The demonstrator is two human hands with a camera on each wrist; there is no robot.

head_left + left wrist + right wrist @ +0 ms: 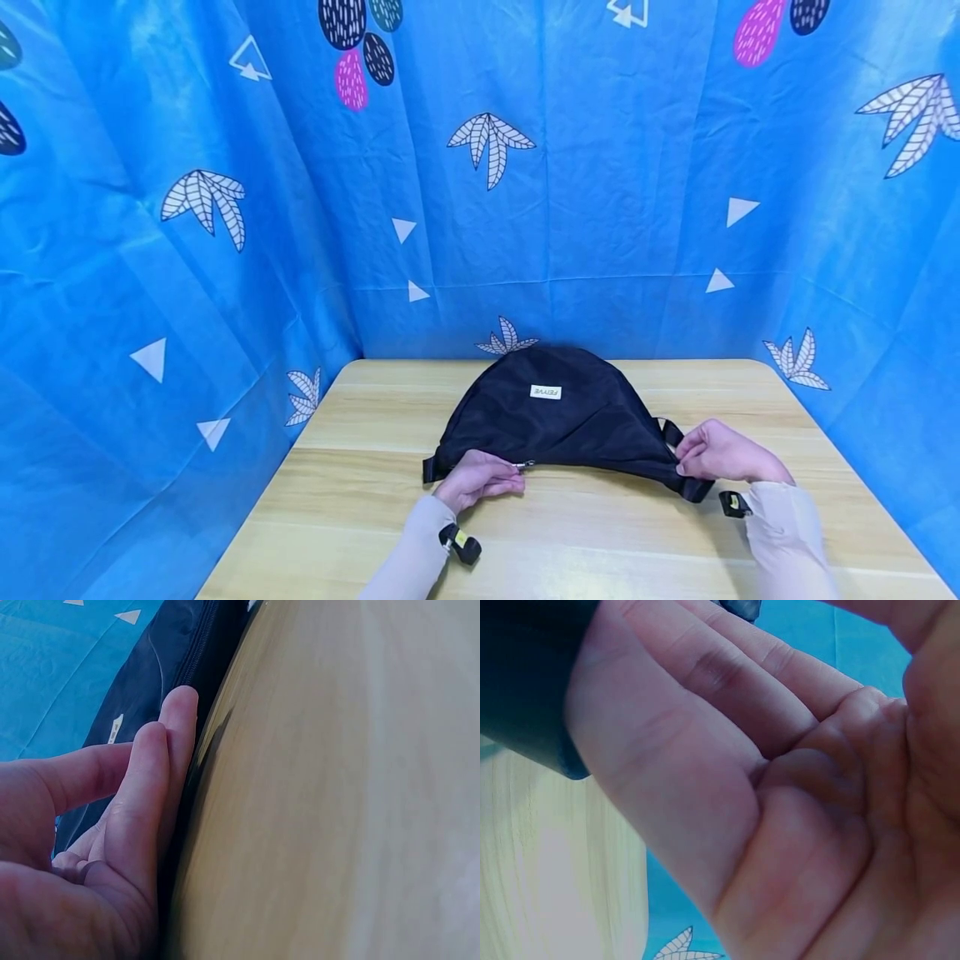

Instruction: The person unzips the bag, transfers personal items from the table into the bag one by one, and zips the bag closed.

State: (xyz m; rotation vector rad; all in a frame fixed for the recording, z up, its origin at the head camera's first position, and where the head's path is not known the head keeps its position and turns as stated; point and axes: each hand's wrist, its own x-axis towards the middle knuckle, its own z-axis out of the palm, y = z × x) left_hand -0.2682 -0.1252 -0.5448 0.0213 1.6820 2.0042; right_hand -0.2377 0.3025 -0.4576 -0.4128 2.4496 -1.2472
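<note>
A black waist bag (pixel 555 417), rounded at the top with a small white label (pixel 546 392), lies on the table. Its zipper (pixel 196 645) runs along the near edge, and the metal zipper pull (pixel 523 465) sits left of the middle. My left hand (pixel 480 481) pinches that pull between thumb and forefinger. In the left wrist view the other fingers (pixel 142 802) stretch along the bag's edge, low over the tabletop. At the bag's right end, beside the strap, my right hand (pixel 722 452) grips the corner with its fingertips. The right wrist view shows mostly palm and curled fingers (pixel 682 772).
The light wooden table (pixel 585 542) extends beneath the bag and both hands. Blue patterned curtains (pixel 600 208) surround it at the back and on both sides. Black strap ends (pixel 671 432) stick out at the bag's right side. Each wrist wears a small black camera (pixel 461 543).
</note>
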